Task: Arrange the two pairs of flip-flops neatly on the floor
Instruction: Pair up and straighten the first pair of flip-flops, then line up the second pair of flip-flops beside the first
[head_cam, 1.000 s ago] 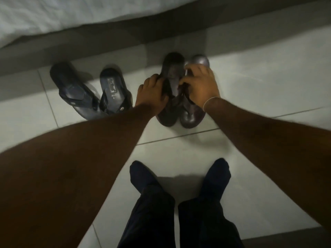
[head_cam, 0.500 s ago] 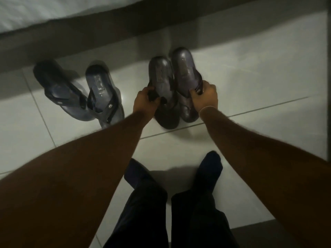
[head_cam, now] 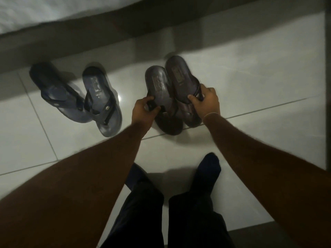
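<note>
Item one, the floor (head_cam: 250, 83): I see pale glossy tiles with thin dark grout lines, dimly lit, one small bright glare spot just right of the blue pair. Item two, the bed (head_cam: 44, 13): a white sheet fills the top-left corner, with a dark band of shadow under its edge; I take the bed edge as my landmark. Item three, the blue flip-flops (head_cam: 80, 99): two dark blue ones on the tile just below the bed edge, toward the left, heels nearest the bed and splayed apart, toe ends converging and overlapping, untouched by either hand. Item four, the brown flip-flops (head_cam: 172, 90): two dark brown ones farther right along the bed edge, side by side and touching, heels toward the bed, toe ends at a grout line, the right one set slightly nearer the bed. Item five, my left hand (head_cam: 143, 111): its grip is closed, pinching the strap of the left brown flip-flop. Item six, my right hand (head_cam: 206, 101): its grip is closed around the strap and outer edge of the right brown flip-flop. Whether the soles rest flat or are lifted I cannot tell. Item seven, dark trousers (head_cam: 161, 221) and dark socks (head_cam: 207, 170), well away from the bed, feet on the tile. The picture is somewhat blurred.
</note>
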